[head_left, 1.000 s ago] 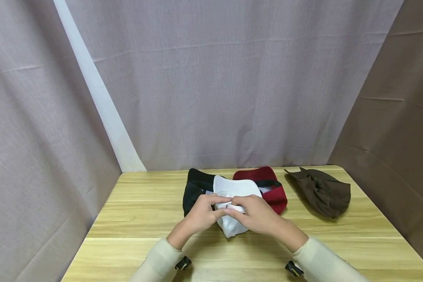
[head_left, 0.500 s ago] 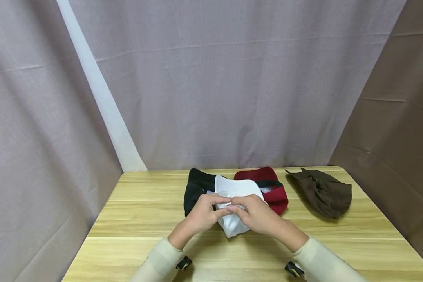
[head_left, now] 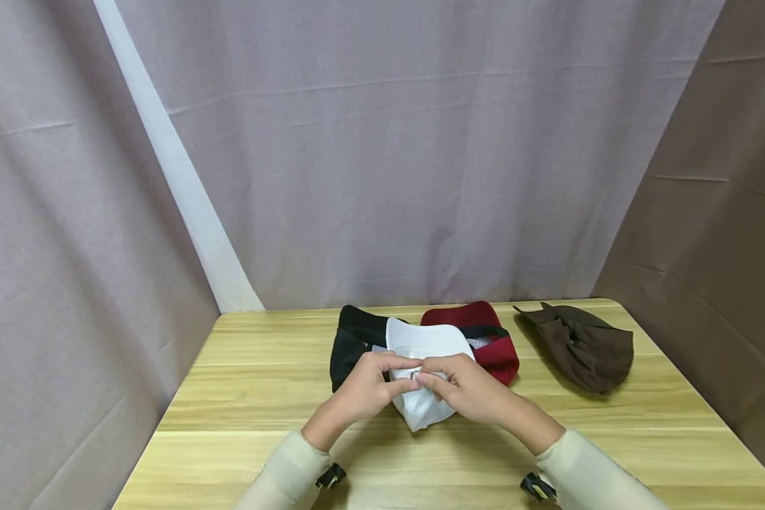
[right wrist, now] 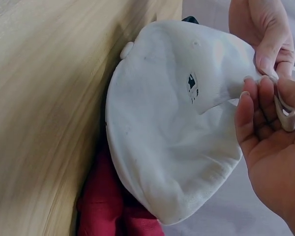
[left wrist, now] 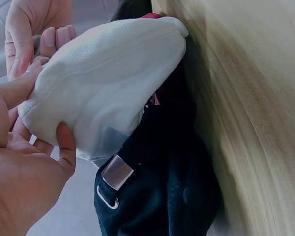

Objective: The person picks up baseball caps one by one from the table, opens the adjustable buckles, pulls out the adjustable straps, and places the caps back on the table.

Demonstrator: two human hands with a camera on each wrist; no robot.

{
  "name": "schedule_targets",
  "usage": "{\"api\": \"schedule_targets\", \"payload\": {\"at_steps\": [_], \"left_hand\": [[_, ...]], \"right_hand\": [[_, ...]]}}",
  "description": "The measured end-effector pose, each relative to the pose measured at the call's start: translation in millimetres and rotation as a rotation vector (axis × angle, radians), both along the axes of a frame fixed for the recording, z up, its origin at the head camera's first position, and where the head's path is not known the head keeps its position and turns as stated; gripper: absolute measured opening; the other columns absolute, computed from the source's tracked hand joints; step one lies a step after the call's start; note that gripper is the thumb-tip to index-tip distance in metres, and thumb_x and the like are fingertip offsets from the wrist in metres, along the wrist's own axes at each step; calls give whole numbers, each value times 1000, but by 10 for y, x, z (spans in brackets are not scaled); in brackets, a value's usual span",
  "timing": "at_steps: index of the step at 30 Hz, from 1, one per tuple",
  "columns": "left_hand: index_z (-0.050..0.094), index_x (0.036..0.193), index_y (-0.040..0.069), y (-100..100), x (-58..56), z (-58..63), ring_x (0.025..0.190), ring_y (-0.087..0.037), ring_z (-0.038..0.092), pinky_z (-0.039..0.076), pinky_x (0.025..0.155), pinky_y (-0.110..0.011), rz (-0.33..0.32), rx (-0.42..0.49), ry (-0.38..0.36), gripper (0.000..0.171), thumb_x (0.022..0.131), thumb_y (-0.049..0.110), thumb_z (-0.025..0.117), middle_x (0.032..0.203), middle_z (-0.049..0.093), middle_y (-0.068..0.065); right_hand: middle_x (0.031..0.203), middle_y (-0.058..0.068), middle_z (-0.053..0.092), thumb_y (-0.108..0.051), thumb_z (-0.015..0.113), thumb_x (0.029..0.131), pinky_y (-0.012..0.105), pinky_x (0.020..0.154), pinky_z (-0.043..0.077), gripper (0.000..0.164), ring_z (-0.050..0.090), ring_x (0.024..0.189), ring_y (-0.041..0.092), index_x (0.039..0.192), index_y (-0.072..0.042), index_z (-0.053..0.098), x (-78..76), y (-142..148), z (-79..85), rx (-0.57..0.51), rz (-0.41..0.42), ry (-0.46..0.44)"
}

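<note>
A white baseball cap [head_left: 430,340] lies over a black cap [head_left: 352,347] and a dark red cap [head_left: 499,360], brim toward the curtain. My left hand [head_left: 363,386] grips the white cap's back edge between thumb and fingers, seen also in the left wrist view. Meeting it there, my right hand [head_left: 474,388] pinches the cap's pale strap [right wrist: 286,119], whose end loops out beside the thumb in the right wrist view. The fingertips of both hands nearly touch. Fingers partly hide the closure in the head view.
A crumpled dark brown cap [head_left: 580,347] lies at the right of the wooden table [head_left: 242,389]. The black cap's metal buckle [left wrist: 117,172] shows in the left wrist view. Grey-mauve curtains [head_left: 382,177] enclose the table at the back and sides.
My right hand has shifted slightly at the strap, and the pale piece that stuck out under its fingers a second ago is mostly hidden now. The left hand and the caps stay put.
</note>
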State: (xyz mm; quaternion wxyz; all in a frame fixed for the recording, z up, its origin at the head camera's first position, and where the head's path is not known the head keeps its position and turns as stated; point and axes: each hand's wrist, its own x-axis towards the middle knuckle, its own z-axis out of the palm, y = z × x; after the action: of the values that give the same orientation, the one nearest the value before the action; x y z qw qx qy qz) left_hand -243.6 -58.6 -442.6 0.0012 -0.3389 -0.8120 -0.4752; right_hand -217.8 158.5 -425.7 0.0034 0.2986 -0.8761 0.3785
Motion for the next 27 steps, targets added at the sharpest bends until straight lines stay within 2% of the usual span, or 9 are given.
{"api": "schedule_targets", "payload": {"at_steps": [10, 19, 27], "left_hand": [[73, 121, 21, 2, -7, -3, 115, -8, 66, 51, 99, -25, -8, 12, -13, 35, 87, 27, 77, 120, 73, 5], [73, 120, 26, -20, -9, 1, 114, -9, 66, 51, 97, -24, -24, 34, -46, 33, 87, 28, 77, 120, 73, 8], [74, 120, 22, -16, -7, 1, 114, -8, 66, 51, 98, -24, -28, 32, -17, 33, 87, 24, 77, 120, 73, 5]], "right_hand": [[64, -8, 57, -39, 53, 102, 23, 57, 46, 26, 52, 61, 2, 83, -25, 65, -16, 36, -26, -26, 9, 6], [64, -7, 56, -37, 55, 101, 24, 61, 46, 30, 53, 64, 3, 79, -19, 63, -11, 59, -12, -73, 31, -29], [64, -6, 58, -39, 55, 101, 24, 64, 47, 31, 56, 70, 5, 78, -20, 63, -7, 58, -5, -60, 13, -37]]}}
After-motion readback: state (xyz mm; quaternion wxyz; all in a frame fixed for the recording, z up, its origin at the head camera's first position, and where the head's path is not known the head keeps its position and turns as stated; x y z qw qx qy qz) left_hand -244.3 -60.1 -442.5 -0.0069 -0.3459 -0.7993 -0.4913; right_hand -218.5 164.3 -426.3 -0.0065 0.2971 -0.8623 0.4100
